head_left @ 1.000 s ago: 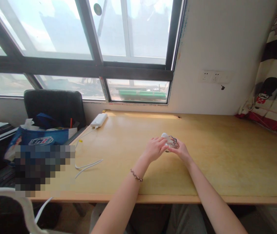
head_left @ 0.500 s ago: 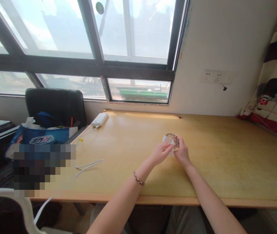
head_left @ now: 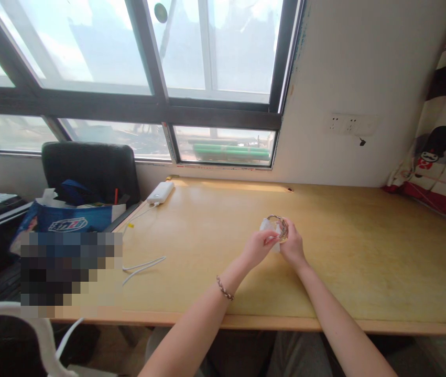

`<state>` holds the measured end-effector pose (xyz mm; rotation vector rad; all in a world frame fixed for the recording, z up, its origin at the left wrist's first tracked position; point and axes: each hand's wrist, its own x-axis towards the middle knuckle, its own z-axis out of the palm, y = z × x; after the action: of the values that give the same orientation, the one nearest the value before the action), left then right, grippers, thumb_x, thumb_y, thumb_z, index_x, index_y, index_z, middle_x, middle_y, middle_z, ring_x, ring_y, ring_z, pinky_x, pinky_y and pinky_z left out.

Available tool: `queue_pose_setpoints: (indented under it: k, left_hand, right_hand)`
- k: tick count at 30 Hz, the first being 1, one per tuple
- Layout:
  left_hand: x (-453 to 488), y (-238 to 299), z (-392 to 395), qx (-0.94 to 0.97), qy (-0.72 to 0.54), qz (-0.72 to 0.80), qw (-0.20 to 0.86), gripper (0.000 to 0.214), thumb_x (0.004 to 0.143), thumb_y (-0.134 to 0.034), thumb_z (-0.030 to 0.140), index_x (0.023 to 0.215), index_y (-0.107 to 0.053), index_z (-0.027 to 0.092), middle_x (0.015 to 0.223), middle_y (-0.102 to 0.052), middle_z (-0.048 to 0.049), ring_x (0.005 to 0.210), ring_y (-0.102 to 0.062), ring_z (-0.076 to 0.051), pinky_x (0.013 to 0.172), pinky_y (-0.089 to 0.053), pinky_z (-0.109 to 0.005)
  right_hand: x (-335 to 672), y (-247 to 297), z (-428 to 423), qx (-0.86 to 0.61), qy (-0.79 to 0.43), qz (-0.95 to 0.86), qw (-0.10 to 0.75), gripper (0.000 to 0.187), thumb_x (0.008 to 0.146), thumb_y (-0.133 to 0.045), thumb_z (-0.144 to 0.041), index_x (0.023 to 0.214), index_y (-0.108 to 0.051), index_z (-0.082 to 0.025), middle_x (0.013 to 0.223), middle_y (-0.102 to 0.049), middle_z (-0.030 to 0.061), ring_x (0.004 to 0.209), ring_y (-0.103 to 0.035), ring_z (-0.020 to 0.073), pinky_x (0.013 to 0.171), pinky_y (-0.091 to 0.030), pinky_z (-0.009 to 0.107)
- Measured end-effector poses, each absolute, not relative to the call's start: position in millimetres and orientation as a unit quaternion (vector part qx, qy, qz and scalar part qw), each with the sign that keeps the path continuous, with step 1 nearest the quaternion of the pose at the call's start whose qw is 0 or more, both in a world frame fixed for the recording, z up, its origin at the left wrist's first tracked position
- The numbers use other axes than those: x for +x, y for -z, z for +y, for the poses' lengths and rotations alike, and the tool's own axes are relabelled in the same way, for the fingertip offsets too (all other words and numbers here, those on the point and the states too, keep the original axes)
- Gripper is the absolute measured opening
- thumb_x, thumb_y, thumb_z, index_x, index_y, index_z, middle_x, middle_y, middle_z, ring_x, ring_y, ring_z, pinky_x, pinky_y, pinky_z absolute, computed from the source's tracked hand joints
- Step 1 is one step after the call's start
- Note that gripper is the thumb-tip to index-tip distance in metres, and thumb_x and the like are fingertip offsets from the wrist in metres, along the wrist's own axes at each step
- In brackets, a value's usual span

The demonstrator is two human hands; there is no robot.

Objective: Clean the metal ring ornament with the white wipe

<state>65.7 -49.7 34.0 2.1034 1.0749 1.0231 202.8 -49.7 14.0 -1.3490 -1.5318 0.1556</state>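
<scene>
Above the middle of the table, my right hand [head_left: 293, 245] is wrapped round the right side of a small round thing with a dark, patterned rim [head_left: 283, 226] and a see-through middle. It looks like a glass dish, but its kind is not clear. Closed in a pinch, my left hand [head_left: 261, 246] holds a thin white tissue [head_left: 264, 225] against the near left side of the round thing. Part of the tissue hangs below the fingers. The fingers hide much of the lower rim. A braided bracelet [head_left: 225, 288] sits on my left wrist.
A white power bank [head_left: 160, 192] lies at the table's [head_left: 364, 251] back left corner, with a white cable [head_left: 144, 265] trailing forward. On the left, a black chair [head_left: 89, 167] stands behind a blue bag [head_left: 73, 217]. Windows, wall sockets and a curtain [head_left: 435, 152] surround the table.
My left hand's fingers have shifted slightly and the tissue shows a little further left. The right hand keeps its grip on the round thing.
</scene>
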Motion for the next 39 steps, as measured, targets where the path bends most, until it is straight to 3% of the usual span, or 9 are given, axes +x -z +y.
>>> queue_pose_setpoints:
  k: [4, 7, 11, 16, 27, 34, 39]
  left_hand:
    - [55.3, -43.6, -49.0, 0.828, -0.356, 0.386, 0.199, 0.026, 0.081, -0.041, 0.029, 0.079, -0.064, 0.018, 0.064, -0.057, -0.0010, 0.057, -0.048, -0.009, 0.056, -0.035, -0.019]
    - [46.3, -51.1, -47.4, 0.839, -0.365, 0.373, 0.158, 0.026, 0.082, -0.039, 0.028, 0.081, -0.063, 0.021, 0.090, -0.060, -0.0036, 0.069, -0.053, -0.011, 0.064, -0.038, -0.021]
    - [37.9, -55.4, -41.6, 0.820, -0.398, 0.383, 0.153, 0.023, 0.081, -0.040, 0.027, 0.087, -0.062, 0.024, 0.111, -0.053, -0.0039, 0.078, -0.055, -0.012, 0.072, -0.040, -0.023]
    - [32.3, -58.0, -38.6, 0.818, -0.416, 0.353, 0.183, 0.024, 0.082, -0.039, 0.027, 0.088, -0.062, 0.023, 0.107, -0.057, -0.0035, 0.092, -0.054, -0.014, 0.080, -0.039, -0.024]
    - [30.4, -62.7, -43.1, 0.853, -0.362, 0.291, 0.237, 0.046, 0.087, -0.021, 0.032, 0.076, -0.063, 0.019, 0.084, -0.064, -0.0021, 0.078, -0.053, -0.013, 0.080, -0.035, -0.026]
    - [32.9, -61.6, -46.7, 0.864, -0.336, 0.352, 0.127, 0.045, 0.086, -0.022, 0.036, 0.069, -0.060, 0.018, 0.074, -0.060, -0.0049, 0.071, -0.050, -0.014, 0.074, -0.035, -0.026]
    - [40.9, -54.0, -48.5, 0.832, -0.331, 0.431, 0.110, 0.041, 0.086, -0.025, 0.037, 0.075, -0.060, 0.018, 0.079, -0.059, -0.0051, 0.068, -0.051, -0.013, 0.066, -0.036, -0.024]
  right_hand:
    - [201.8, -17.9, -50.3, -0.563, -0.091, -0.629, 0.529, 0.060, 0.058, -0.062, -0.030, 0.113, -0.041, -0.017, 0.101, -0.058, 0.0103, 0.088, -0.057, 0.0218, 0.078, -0.045, 0.036]
    - [203.9, -19.6, -48.4, -0.540, -0.165, -0.617, 0.548, 0.073, 0.049, -0.070, -0.033, 0.114, -0.040, -0.017, 0.101, -0.058, 0.0098, 0.086, -0.058, 0.0216, 0.077, -0.047, 0.037]
    - [205.7, -23.7, -47.5, -0.497, -0.300, -0.595, 0.555, 0.072, 0.048, -0.073, -0.032, 0.112, -0.041, -0.017, 0.097, -0.060, 0.0079, 0.085, -0.058, 0.0209, 0.076, -0.048, 0.038]
    - [203.4, -34.4, -54.5, -0.431, -0.426, -0.601, 0.522, 0.061, 0.051, -0.072, -0.029, 0.105, -0.048, -0.016, 0.095, -0.061, 0.0070, 0.085, -0.058, 0.0209, 0.077, -0.047, 0.037]
    - [204.4, -37.9, -61.6, -0.363, -0.512, -0.636, 0.448, 0.052, 0.059, -0.062, -0.042, 0.101, -0.055, -0.014, 0.093, -0.062, 0.0070, 0.087, -0.057, 0.0227, 0.074, -0.045, 0.035]
    - [201.2, -39.1, -63.1, -0.391, -0.477, -0.641, 0.456, 0.053, 0.059, -0.065, -0.038, 0.105, -0.052, -0.014, 0.099, -0.060, 0.0082, 0.088, -0.057, 0.0229, 0.075, -0.045, 0.036]
    - [196.6, -31.9, -60.3, -0.494, -0.255, -0.670, 0.492, 0.065, 0.052, -0.069, -0.037, 0.110, -0.047, -0.017, 0.097, -0.060, 0.0074, 0.084, -0.058, 0.0214, 0.074, -0.046, 0.034]
